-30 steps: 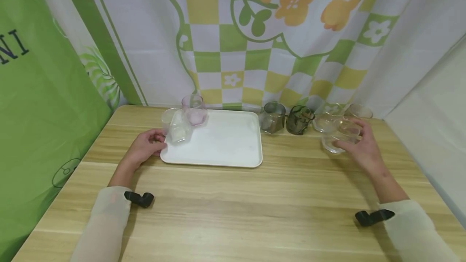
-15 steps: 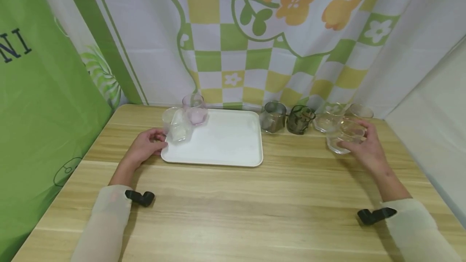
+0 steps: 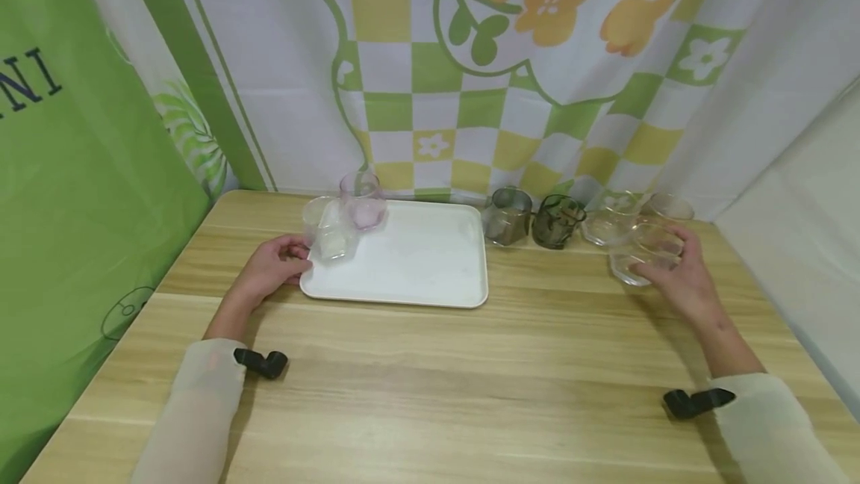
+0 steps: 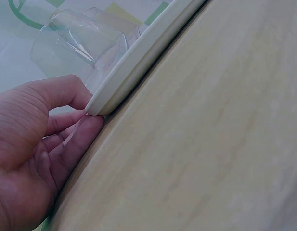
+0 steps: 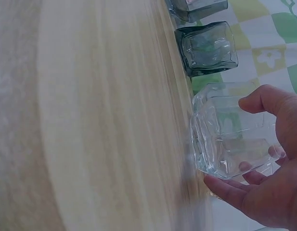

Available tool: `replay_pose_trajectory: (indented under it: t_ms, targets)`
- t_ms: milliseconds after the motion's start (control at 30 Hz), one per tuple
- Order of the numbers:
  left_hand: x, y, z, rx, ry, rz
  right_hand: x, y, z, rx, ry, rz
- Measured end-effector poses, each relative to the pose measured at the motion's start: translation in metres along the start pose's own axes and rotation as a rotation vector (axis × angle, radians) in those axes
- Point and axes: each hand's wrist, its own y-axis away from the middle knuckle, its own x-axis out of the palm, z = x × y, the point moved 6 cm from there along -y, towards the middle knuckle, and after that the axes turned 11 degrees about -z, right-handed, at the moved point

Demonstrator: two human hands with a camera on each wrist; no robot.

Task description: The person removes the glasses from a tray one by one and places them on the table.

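Observation:
At the left front corner of a white tray, my left hand pinches the rim between thumb and fingers; the left wrist view shows the tray's edge in that grip. A clear glass and a pinkish glass stand on the tray's left part. On the right side of the table, my right hand grips a clear faceted glass around its sides. Seen from the right wrist, thumb and fingers lie on opposite sides of this glass, upright close to the tabletop.
Right of the tray, a grey glass and a dark green glass stand along the back. Behind the held glass are another clear glass and a brownish-tinted one. A patterned curtain hangs behind the wooden table.
My right hand has shifted slightly to the right with the clear glass. The left hand keeps its hold on the tray's corner, and the view has turned a little.

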Motion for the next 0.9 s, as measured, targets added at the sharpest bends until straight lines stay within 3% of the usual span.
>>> replay_pose_trajectory:
  t_ms: [267,433,667,900]
  targets:
    - [0.001,-0.001,0.000,-0.008,0.000,0.003,-0.001,0.000,-0.002,0.000,0.022,0.011]
    - [0.001,-0.001,-0.001,-0.009,-0.002,0.006,-0.002,0.001,0.005,-0.036,-0.007,-0.030]
    - [0.000,0.001,-0.003,-0.006,-0.009,-0.002,-0.007,0.011,0.034,-0.148,0.030,-0.188]
    - [0.002,0.002,-0.005,-0.012,-0.008,-0.002,0.000,0.028,0.069,-0.227,-0.016,-0.216]
